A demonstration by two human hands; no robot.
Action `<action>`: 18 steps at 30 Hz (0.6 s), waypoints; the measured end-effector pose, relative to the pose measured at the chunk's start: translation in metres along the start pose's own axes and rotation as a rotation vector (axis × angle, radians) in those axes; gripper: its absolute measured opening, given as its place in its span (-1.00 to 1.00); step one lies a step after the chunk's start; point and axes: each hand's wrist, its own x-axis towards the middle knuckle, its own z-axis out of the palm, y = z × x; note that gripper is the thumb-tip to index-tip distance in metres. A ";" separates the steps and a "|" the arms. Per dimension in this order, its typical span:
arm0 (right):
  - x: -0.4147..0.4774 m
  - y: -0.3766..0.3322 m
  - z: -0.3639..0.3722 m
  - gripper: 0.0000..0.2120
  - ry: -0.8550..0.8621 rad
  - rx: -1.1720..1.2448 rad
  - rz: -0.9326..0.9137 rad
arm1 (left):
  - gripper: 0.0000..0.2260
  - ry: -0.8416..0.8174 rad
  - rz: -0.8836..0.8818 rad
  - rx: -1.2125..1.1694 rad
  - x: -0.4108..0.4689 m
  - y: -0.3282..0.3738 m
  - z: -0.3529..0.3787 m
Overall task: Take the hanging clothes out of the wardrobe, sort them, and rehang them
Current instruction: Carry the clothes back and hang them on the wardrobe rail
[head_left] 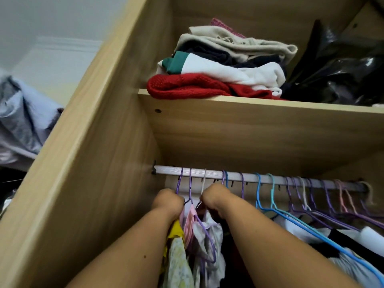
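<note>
**Both hands closed on hanger necks just under the rail**

- Left fingers [180, 199]: curled tight into a fist and turned away from the camera. They close round the neck of the leftmost purple hanger [179, 183], just below the rail [259, 178].
- Right fingers [204, 198]: also curled tight, gripping the neck of the white hanger [203, 183]. I cannot tell if they hold more hooks behind it.
- Left hand [167, 201] and right hand [214, 197] sit side by side near the rail's left end. One more purple hanger hangs between them.
- Hanging clothes [207, 235]: bunched straight below the rail under both hands, in yellow, pink and pale grey. Darker garments hang toward the right.
- Further right along the rail: a blue hanger [257, 194], a teal one, then a crowd of purple and pink hooks.
- Shelf [249, 113] above the rail: a folded stack [218, 65] with a red knit at the bottom, and a black plastic bag [336, 69] to its right.
- Wardrobe side panel [83, 163] left of the rail, with grey-blue cloth [25, 121] beyond it.
</note>
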 end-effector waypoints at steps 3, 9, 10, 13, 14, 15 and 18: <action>-0.005 -0.003 0.001 -0.69 0.039 -0.121 -0.106 | -0.78 -0.005 0.024 0.108 -0.006 0.005 -0.008; -0.036 0.015 -0.033 -0.41 0.398 -0.287 -0.421 | -0.60 0.076 0.175 0.098 -0.029 0.031 -0.019; -0.046 0.024 -0.041 -0.38 0.470 -0.360 -0.501 | -0.52 0.093 0.230 0.130 -0.037 0.037 -0.019; -0.076 0.049 -0.067 -0.32 0.625 -0.464 -0.582 | -0.35 0.146 0.455 0.244 -0.072 0.059 -0.012; -0.087 0.058 -0.076 -0.30 0.649 -0.488 -0.579 | -0.33 0.175 0.533 0.292 -0.086 0.067 -0.007; -0.099 0.069 -0.087 -0.28 0.681 -0.520 -0.576 | -0.32 0.204 0.603 0.329 -0.104 0.077 0.001; -0.135 0.101 -0.122 -0.28 0.794 -0.586 -0.600 | -0.31 0.224 0.758 0.304 -0.155 0.110 0.029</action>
